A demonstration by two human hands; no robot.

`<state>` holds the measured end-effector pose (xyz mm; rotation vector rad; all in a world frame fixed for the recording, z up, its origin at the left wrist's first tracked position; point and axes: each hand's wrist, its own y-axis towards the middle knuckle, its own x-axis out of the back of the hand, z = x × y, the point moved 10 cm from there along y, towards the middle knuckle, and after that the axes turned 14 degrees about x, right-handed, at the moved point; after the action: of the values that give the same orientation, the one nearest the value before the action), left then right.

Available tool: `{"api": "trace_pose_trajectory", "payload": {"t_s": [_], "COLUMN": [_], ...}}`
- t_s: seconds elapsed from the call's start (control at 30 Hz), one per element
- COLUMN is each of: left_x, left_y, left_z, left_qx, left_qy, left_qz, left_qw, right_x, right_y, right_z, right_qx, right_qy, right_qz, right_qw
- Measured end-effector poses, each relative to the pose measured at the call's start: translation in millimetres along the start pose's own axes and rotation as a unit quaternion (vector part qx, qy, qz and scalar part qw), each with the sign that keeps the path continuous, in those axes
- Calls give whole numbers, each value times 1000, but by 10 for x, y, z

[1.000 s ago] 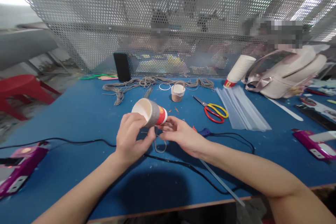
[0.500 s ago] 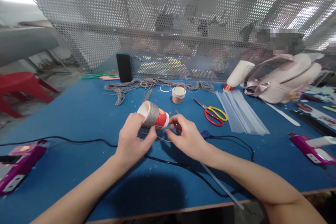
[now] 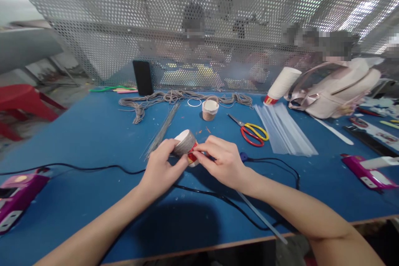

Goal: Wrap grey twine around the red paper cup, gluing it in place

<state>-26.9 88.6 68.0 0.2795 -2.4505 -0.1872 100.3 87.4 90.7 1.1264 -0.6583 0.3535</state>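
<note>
A paper cup, its upper part wrapped in grey cord and its lower part red and white, lies tilted in my left hand. That hand is closed around it, thumb on the near side, the open mouth facing up and left. My right hand is closed in a pinch against the red part of the cup; the grey cord at its fingertips is mostly hidden. Behind the cup stands a small basket-like cup with a handle. Thin grey strands lie to the left.
Red and yellow scissors and translucent strips lie to the right. Loose grey cord, a phone and stacked paper cups are along the back. A black cable crosses the blue table; purple power strips sit at both sides.
The cup has turned, its base swinging down toward me. My right fingers have moved up onto its red part. More of the thin strands on the left shows.
</note>
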Motion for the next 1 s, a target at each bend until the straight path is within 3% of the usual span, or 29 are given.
{"api": "trace_pose_trajectory", "payload": {"t_s": [0.43,1.0], "left_x": [-139,-109], "left_y": [12,12], "left_z": [93,81], "left_qx": [65,62], "left_qy": [-53,-59], "left_qz": [78,60], "left_qw": [993,995], "right_x": [5,11], "right_y": [-18,-9], "right_z": [-78,-74], "right_qx": [-33,-40], "right_qy": [6,-4], "right_qz": [-14,-13], "right_qw": [999,999]}}
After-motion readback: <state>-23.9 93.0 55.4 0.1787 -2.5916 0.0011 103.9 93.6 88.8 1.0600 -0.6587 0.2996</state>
